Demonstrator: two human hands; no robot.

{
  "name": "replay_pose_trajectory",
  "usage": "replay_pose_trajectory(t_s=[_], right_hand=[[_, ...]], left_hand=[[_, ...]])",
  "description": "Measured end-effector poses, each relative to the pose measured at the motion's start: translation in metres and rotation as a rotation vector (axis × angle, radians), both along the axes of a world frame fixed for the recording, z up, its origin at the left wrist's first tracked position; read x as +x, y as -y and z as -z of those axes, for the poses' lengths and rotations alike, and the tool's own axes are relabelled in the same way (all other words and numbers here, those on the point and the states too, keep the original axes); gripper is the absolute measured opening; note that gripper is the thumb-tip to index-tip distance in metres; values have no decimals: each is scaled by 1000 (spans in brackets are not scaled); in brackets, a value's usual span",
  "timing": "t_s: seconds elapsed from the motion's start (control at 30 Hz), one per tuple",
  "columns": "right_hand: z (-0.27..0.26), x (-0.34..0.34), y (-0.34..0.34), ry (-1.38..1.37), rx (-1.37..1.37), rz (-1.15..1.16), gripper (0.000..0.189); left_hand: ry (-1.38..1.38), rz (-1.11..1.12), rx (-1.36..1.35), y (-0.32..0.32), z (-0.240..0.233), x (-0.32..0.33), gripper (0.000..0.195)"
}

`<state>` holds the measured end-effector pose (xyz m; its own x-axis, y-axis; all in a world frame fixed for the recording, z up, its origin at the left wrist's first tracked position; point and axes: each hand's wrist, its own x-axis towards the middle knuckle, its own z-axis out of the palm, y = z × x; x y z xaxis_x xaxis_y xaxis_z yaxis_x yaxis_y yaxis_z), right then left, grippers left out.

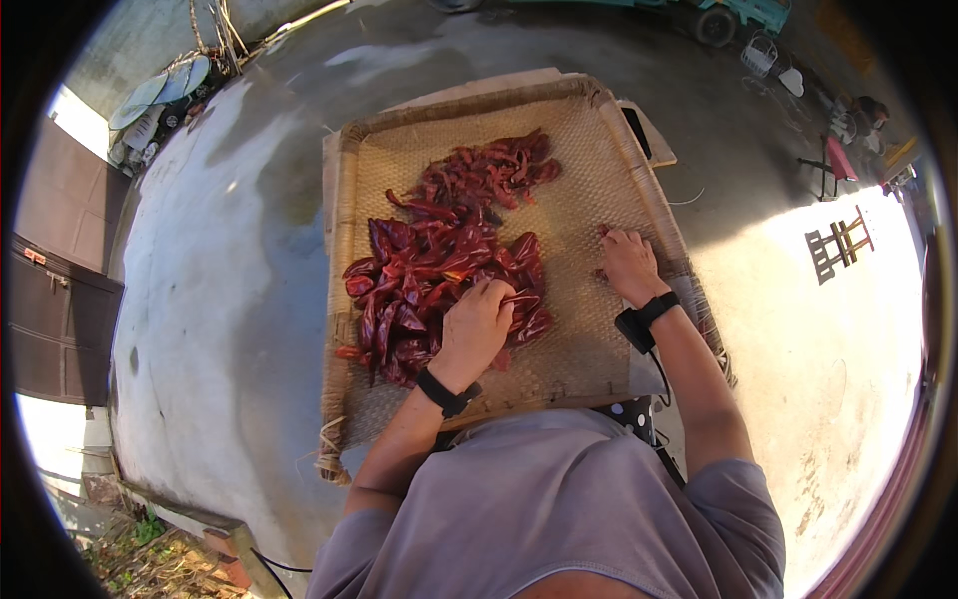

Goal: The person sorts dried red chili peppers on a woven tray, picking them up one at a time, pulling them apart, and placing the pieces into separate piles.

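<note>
A heap of glossy dried red chili peppers (419,284) covers the left half of a woven bamboo tray (584,195) in front of me. Farther back on the same tray lies a second pile of smaller, more shrivelled red chili pieces (486,172). My left hand (479,322) is over the near right part of the heap, its thumb and forefinger pinched on a chili with a thin stem sticking out. At the tray's right side, my right hand (630,266) has its fingers curled around a dark red chili piece (602,230), mostly hidden by the hand.
The tray's raised rim (348,247) rests over a pale board (658,150). A dark flat object (636,131) lies beside its far right corner. On the concrete floor (217,299) farther off are a teal cart (748,15), a white basket (759,56) and a pink chair (840,159).
</note>
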<state>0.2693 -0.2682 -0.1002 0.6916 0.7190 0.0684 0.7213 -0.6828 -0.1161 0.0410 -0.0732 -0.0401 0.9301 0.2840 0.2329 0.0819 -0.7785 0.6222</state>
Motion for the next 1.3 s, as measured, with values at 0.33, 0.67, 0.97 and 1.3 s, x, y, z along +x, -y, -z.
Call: replay_pose_trajectory(t_s=[0.33, 0.67, 0.97, 1.3], right_hand=[[-68, -80, -15, -478, 422, -306, 25], [-64, -50, 17, -27, 60, -114, 22], [-41, -57, -67, -61, 190, -289, 45], [-15, -30, -80, -90, 115, -241, 30]], left_hand=[[36, 41, -87, 18, 8, 11, 16], [37, 4, 281, -10, 8, 7, 43], [-330, 25, 456, -32, 39, 4, 74], [-345, -15, 304, -34, 54, 1, 74]])
